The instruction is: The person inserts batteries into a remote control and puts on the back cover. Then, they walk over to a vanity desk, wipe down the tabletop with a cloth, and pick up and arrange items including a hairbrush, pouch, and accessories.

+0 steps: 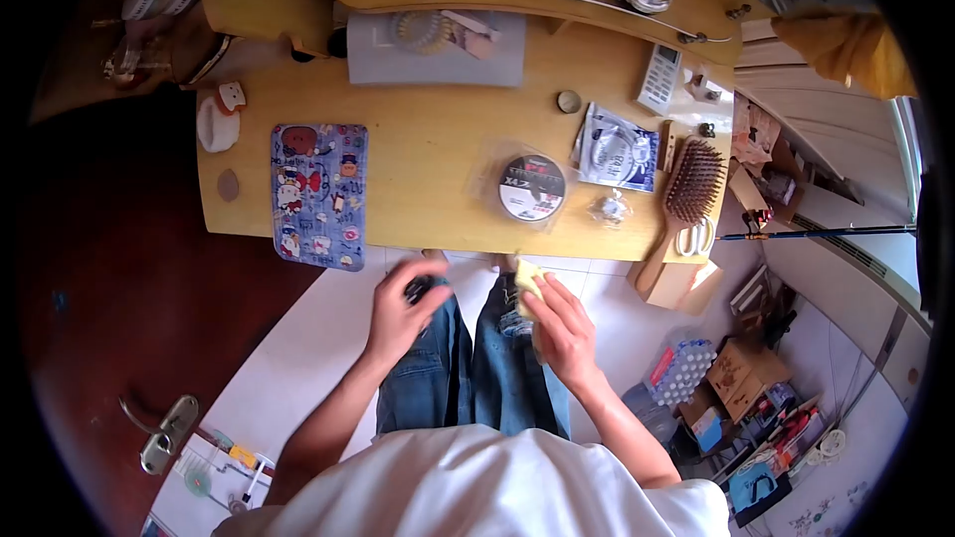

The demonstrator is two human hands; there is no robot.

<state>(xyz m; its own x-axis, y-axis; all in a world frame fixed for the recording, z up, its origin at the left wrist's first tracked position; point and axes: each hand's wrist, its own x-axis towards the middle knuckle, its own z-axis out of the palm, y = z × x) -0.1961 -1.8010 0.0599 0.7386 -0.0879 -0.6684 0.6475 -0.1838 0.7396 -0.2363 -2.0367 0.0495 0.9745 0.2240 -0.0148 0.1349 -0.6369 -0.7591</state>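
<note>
In front of the desk edge, above my lap, my left hand [396, 310] curls its fingers around a small dark, rounded object [422, 288] whose kind I cannot make out. To its right, my right hand [563, 330] pinches a folded pale yellow cloth [527, 281] between thumb and fingers. The two hands are apart. Nearest to my left hand on the desk is a blue cartoon-print mat [320, 197]. Beyond my right hand lies a round black-and-white labelled spool [531, 188] in clear packaging.
The wooden desk [428, 159] also bears a silver-blue packet [617, 147], a white remote [660, 80], a hairbrush [693, 184], white-handled scissors [694, 237] and a grey box [438, 68]. A shelf [537, 2] overhangs the back. A fishing rod [816, 233] extends right; boxes [746, 378] stand on the floor.
</note>
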